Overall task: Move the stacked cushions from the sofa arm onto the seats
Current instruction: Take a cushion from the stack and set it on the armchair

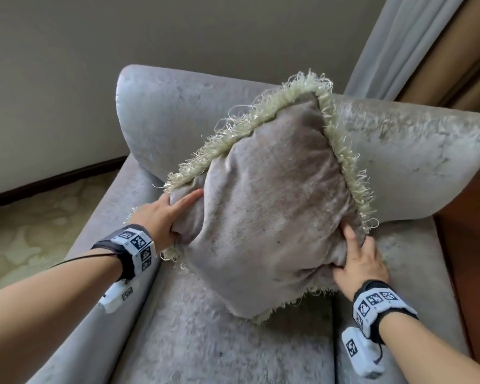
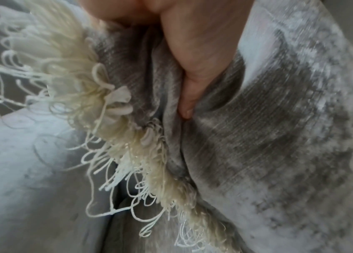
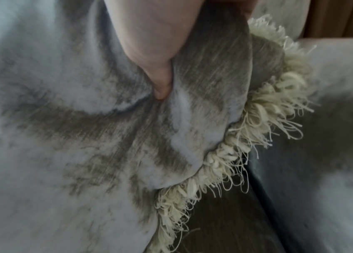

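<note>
A grey curtain (image 1: 394,42) hangs by the plain wall (image 1: 122,37), above a pale patterned carpet (image 1: 39,228)

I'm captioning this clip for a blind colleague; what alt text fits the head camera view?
Both hands hold a grey cushion with cream fringe above a grey sofa seat: the left hand grips its left edge, the right hand its lower right edge. Behind it stand the sofa's back cushions, a plain wall and a curtain.
</note>
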